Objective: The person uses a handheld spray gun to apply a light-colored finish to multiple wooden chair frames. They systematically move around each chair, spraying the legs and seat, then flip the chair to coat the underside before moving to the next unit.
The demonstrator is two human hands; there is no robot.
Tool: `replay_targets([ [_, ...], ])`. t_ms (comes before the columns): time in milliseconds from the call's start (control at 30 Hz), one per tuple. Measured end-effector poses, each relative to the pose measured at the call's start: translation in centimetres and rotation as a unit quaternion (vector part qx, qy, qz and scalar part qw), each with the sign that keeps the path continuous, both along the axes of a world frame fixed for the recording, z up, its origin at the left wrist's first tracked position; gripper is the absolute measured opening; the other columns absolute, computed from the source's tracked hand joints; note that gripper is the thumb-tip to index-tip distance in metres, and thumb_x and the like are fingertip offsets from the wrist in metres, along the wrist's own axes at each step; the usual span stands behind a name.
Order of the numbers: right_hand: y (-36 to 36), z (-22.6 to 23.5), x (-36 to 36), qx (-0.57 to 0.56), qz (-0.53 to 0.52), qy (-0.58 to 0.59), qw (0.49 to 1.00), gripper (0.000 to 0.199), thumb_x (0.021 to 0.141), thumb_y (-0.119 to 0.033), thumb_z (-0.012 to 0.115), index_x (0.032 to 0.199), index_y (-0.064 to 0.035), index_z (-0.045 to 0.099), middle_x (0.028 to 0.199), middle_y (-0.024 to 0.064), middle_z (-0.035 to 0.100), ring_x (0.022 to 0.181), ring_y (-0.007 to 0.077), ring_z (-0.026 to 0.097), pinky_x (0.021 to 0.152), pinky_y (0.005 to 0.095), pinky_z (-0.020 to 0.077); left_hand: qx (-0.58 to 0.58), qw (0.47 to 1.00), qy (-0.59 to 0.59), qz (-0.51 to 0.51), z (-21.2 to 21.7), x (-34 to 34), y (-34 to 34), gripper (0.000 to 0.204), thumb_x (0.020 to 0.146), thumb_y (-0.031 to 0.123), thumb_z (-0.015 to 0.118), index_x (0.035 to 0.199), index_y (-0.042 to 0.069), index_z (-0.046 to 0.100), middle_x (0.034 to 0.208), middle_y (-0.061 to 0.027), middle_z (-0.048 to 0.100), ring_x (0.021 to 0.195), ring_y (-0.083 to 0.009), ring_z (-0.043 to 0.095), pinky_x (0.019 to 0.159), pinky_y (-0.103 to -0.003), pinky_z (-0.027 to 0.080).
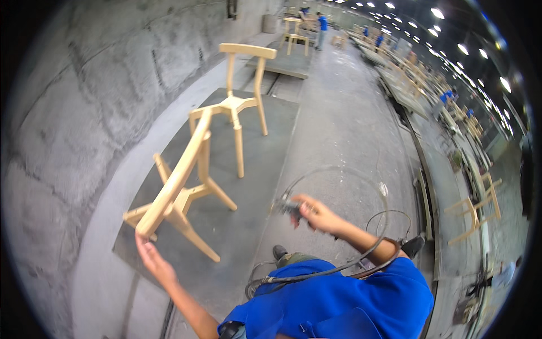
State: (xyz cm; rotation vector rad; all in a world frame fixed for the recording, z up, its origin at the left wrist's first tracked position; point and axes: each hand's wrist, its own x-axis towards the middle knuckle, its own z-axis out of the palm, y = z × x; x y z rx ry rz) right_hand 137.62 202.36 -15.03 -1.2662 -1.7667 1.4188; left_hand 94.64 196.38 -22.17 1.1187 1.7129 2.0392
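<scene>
A bare wooden chair frame stands close by on a dark grey board, its seat an open frame without a panel. My left hand has its stretched fingers against the near end of this chair's back rail. My right hand is closed around a small dark hand tool, blurred, its exact kind unclear. A thin grey hose loops round my right forearm and across my front. Behind the near chair, a second bare wooden chair stands on the same board.
A rough grey wall rises on the left. Another board with a wooden chair lies farther ahead. At right run a rail, low platforms and more chair frames. People in blue, including one person, are in the distance.
</scene>
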Motion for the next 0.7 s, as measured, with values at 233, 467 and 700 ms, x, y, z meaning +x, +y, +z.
replay_targets([
  [233,1.4,-7.1,5.7,-0.143,-0.034,0.11,0.983,0.073,0.106,-0.063,0.024,0.157,-0.0115,0.031,0.095,0.0045,0.066,0.083,0.01,0.065,0.052,0.0207,0.0428,-0.155,0.982,0.061,0.084,0.0,4.8,-3.6,0.053,0.106,0.031,0.053,0.145,-0.004,0.047,0.145,-0.0208,0.052,0.131,-0.0315,0.052,0.115,-0.044,0.036],
  [467,8.6,-5.2,9.1,-0.045,-0.082,0.157,0.983,0.074,0.105,-0.063,0.03,0.153,-0.008,0.041,0.089,0.0043,0.063,0.077,0.0109,0.06,0.059,0.0238,0.0449,0.04,0.94,0.335,0.045,-1.5,14.2,-1.6,0.057,0.097,0.043,0.065,0.141,0.008,0.05,0.145,-0.0185,0.051,0.133,-0.0377,0.05,0.116,-0.058,0.029],
  [700,14.4,0.9,8.9,0.255,-0.105,0.183,0.944,0.083,0.101,-0.067,0.042,0.141,0.0044,0.055,0.109,0.0144,0.07,0.082,0.016,0.062,0.08,0.0317,0.0511,-0.001,0.919,0.367,0.144,2.3,22.5,15.1,0.074,0.077,0.04,0.087,0.134,0.014,0.048,0.146,-0.0139,0.052,0.139,-0.0361,0.044,0.118,-0.063,0.014],
])
